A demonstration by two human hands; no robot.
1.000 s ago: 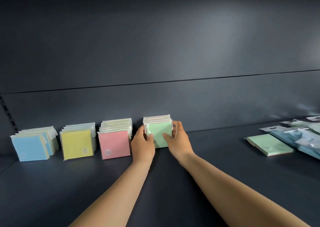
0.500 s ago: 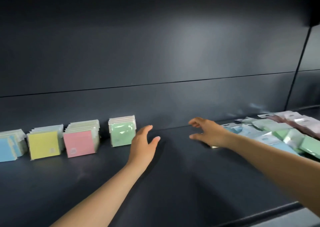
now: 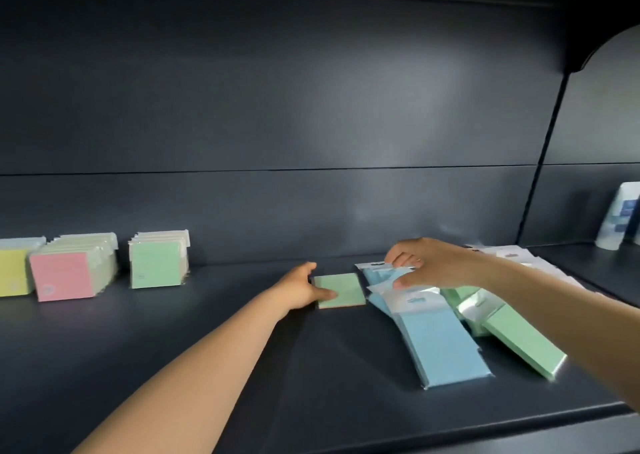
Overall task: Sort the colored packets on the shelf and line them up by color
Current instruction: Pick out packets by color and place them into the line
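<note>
On the dark grey metal shelf (image 3: 207, 367), the left hand (image 3: 300, 289) rests at the near-left edge of a flat light-green square packet (image 3: 341, 290) that lies face up on the shelf board. The thumb presses on the packet's lower left corner and the fingers curl along its left side, so the hand touches it in a loose pinch; whether the packet is lifted at all cannot be told.

Just to the right of that packet, the right hand (image 3: 429, 265) hovers palm down over a loose heap of packets, fingers spread and partly bent. Its thumb and fingertips touch the clear plastic header of a light-blue packet (image 3: 384, 273) at the top of the heap, but a firm grip cannot be made out. Below this hand, nearer the viewer, lies a long light-blue cellophane-wrapped packet (image 3: 443, 346), and just to its right a long light-green packet (image 3: 523, 342) lies tilted, partly under the forearm. White and pale packets (image 3: 512, 256) lie beyond the wrist.

Well away to the left of the left hand, upright rows stand against the back panel: a stack of green square packets (image 3: 157, 263), beside it a stack of pink square packets (image 3: 65, 273), and at the frame edge a yellow stack (image 3: 14, 273).
</note>
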